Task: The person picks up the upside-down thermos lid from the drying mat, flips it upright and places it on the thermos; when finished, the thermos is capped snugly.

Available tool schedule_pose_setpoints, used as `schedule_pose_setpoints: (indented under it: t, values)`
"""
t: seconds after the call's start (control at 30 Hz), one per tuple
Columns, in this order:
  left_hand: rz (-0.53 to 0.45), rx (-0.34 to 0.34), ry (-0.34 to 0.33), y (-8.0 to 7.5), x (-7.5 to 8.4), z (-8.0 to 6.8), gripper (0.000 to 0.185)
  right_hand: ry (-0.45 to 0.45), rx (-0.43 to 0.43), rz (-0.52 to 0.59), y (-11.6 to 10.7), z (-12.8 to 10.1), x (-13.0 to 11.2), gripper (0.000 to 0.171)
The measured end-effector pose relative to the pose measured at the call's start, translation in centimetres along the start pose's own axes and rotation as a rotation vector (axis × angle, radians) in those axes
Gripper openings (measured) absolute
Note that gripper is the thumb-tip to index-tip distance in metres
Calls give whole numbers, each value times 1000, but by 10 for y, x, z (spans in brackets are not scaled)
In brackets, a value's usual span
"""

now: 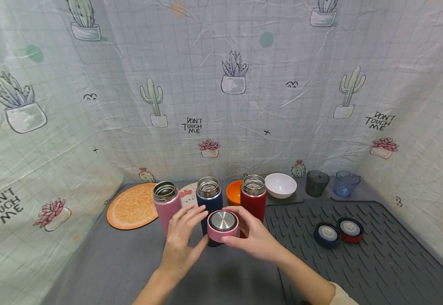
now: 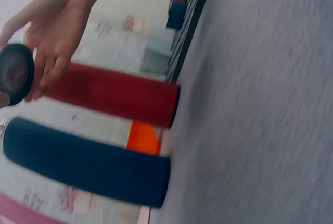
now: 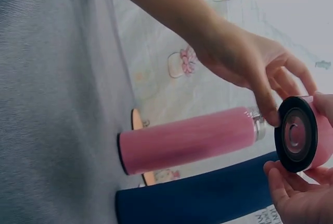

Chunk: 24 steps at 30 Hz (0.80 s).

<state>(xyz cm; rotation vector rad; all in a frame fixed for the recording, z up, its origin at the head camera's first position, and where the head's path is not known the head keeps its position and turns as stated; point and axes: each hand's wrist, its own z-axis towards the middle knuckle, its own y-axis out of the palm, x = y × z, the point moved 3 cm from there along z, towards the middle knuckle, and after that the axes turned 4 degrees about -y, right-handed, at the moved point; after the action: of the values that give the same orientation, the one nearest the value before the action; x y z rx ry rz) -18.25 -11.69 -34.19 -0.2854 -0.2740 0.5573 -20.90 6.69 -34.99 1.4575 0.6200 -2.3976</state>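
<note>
A printed cactus backdrop [image 1: 221,63] enclosed the scene on three sides; its lower edge was hidden behind the wares. A grey table [image 1: 111,262] carried a ribbed grey drying mat [image 1: 377,262] on the right, cut off by the near edge of the head view. At far left lay an orange round placemat [image 1: 131,206].

Three lidless flasks stood in a row: a pink flask [image 1: 167,206], a navy flask [image 1: 210,199] and a red flask [image 1: 253,197]. The lower parts of the navy and red flasks were hidden by the hands. A decorated plate [image 1: 187,194] and an orange bowl [image 1: 233,191] behind them were only partly visible.

Further right stood a white bowl [image 1: 280,185], a dark grey cup [image 1: 317,182] and a blue cup [image 1: 346,183]. On the mat lay a navy lid [image 1: 327,235] and a red lid [image 1: 350,230], touching or just beside each other.

The right hand [image 1: 257,237] gripped the pink lid [image 1: 222,225], fingers curled round its rim, in the air in front of the navy flask. The left hand [image 1: 181,239] touched the lid's left side with its fingertips, fingers mostly extended. The left wrist view was blurred, and there the lid was cut off at the frame edge.
</note>
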Motion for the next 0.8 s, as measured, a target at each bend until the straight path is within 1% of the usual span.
schedule_pose_setpoints:
  t: [0.07,0.17,0.3,0.37,0.47,0.53,0.57,0.63,0.67,0.7,0.73,0.77,0.8]
  values:
    - [40,35,-19,-7,-9,1,45,5,13,-8,2,4,-6,58]
    - [91,90,-86,-18,-25,3,56,-30,16,-18,8,10,-25,59]
    - [101,146,-238,-30,-50,0,70,-93,12,-38,18,19,-51,60]
    - [82,149,-343,-34,-63,-4,78,-123,14,-37,22,26,-56,62]
    - [-27,121,-513,-36,-78,-9,82,-192,14,-31,28,37,-53,64]
    - [-122,62,-651,-37,-79,-9,78,-239,9,-21,32,46,-47,65]
    - [-175,39,-702,-35,-83,-12,75,-243,10,-25,35,49,-48,65]
    - [-281,-13,-781,-32,-90,-18,70,-254,13,-38,41,57,-48,65]
    - [-331,-34,-807,-30,-93,-21,67,-251,14,-39,44,60,-52,65]
    - [-378,-52,-817,-28,-97,-25,66,-250,16,-41,48,63,-57,65]
    - [-424,-64,-818,-25,-102,-29,64,-255,18,-44,51,66,-61,64]
    - [-471,-67,-803,-23,-108,-34,63,-259,24,-54,54,69,-65,64]
    - [-510,-75,-797,-22,-110,-35,62,-276,29,-61,57,74,-64,64]
